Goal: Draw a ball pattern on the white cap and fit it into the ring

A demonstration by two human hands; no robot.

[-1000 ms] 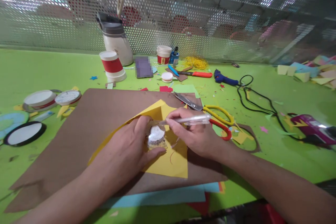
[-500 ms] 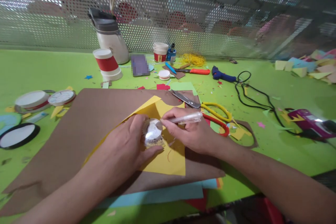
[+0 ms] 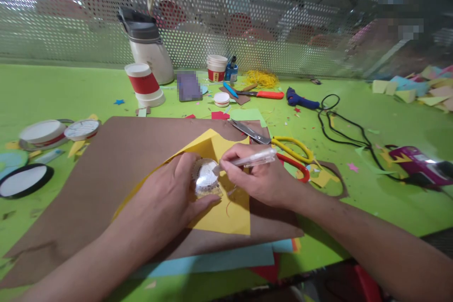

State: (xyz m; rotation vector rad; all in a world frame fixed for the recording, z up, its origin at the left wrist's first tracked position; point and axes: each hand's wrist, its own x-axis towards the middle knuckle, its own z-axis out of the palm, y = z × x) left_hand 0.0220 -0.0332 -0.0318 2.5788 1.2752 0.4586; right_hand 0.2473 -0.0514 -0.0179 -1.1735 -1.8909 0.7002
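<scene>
My left hand (image 3: 173,188) curves around a clear round plastic disc (image 3: 207,177) with small marks along its rim, thumb and fingers pressing it onto a sheet of yellow paper (image 3: 235,217). A pen (image 3: 258,156) with a clear barrel is pinched in my right hand (image 3: 253,174), its tip end beside the disc's right edge; the tip itself is hidden. Beneath the yellow paper lies brown cardboard (image 3: 138,139). Just beyond my right hand rest scissors (image 3: 290,151) with yellow and red handles, blades pointing to the far left.
White round lids (image 3: 44,133) lie at the left. A red and white cup (image 3: 143,85) stands before a kettle (image 3: 150,52). Farther right are an orange-handled cutter (image 3: 269,95), a blue glue gun (image 3: 300,99) with a black cord, and a purple box (image 3: 421,165). Blue paper (image 3: 212,259) sticks out in front.
The pen and my right hand have shifted very slightly to the right around the disc's edge. My left hand and the disc stay in place.
</scene>
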